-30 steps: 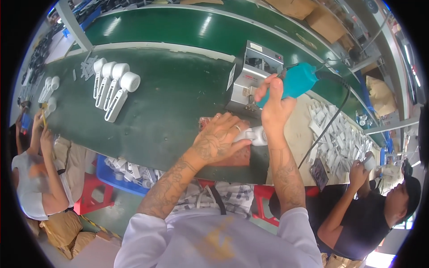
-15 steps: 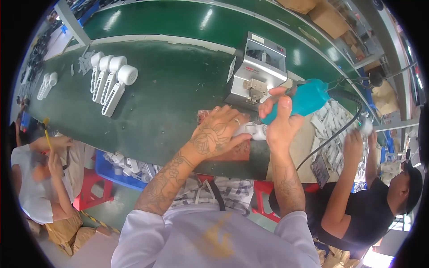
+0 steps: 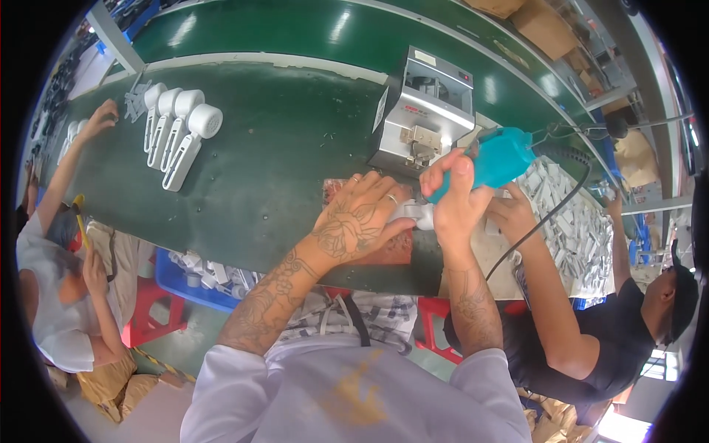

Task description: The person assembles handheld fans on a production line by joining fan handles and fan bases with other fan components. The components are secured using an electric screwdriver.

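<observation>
My left hand [image 3: 358, 218] lies over a white shower-head-shaped part [image 3: 424, 215], pressing it against a reddish mat [image 3: 391, 251] on the green bench. Most of that part is hidden under the fingers; its rounded end shows by the thumb. My right hand [image 3: 456, 203] is wrapped round a teal electric screwdriver [image 3: 502, 156], which slants down toward the rounded end. Where its tip meets the part is hidden behind the hand. Just beyond stands a grey metal machine [image 3: 425, 122] with a small clamp-like front.
Several finished-looking white shower-head-shaped pieces [image 3: 181, 140] lie in a row at the left. A blue bin [image 3: 173, 284] of white parts is below the bench edge. White pieces are heaped [image 3: 561, 221] at right. Co-workers sit either side; one's hand [image 3: 513, 214] is close to mine. A black cable [image 3: 543, 214] hangs from the screwdriver.
The right co-worker's hand has come left, close beside my right hand. The left co-worker's arm now stretches over the bench toward the far-left pieces. My own hands have barely shifted.
</observation>
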Demonstrator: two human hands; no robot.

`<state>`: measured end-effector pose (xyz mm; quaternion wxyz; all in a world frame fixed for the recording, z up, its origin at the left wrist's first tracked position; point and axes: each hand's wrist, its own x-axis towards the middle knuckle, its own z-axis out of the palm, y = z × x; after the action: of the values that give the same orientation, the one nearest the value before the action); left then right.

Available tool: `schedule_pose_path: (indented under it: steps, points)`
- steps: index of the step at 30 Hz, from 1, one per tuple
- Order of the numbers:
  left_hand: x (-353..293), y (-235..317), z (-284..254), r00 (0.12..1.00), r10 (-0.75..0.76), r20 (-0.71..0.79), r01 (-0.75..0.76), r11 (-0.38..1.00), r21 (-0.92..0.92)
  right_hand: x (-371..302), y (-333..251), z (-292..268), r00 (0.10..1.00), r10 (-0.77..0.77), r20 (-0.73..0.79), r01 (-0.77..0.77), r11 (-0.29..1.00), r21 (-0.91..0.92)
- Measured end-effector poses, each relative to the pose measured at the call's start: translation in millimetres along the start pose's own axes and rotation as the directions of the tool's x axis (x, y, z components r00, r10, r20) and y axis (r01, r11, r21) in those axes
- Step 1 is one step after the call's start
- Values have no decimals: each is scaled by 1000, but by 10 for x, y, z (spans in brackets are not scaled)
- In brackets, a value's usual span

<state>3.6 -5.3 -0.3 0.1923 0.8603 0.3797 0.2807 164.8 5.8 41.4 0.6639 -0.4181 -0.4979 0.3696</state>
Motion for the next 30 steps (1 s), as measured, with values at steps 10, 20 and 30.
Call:
schedule_pose_path:
  steps: [10, 20, 30]
  points:
    - [-74, -60, 70, 996, -3, -91, -3, 998, -67, 313, -163, 165, 992, -98, -73, 100, 995, 19]
    - [-39, -11, 59, 998, -14, -68, 4, 989, -147, 507, 63, 117, 990, -136, -20, 134, 988, -74]
    - [-20, -39, 16, 996, 3, -88, -16, 989, -146, -130, -325, -85, 1000, 16, -4, -16, 1000, -23]
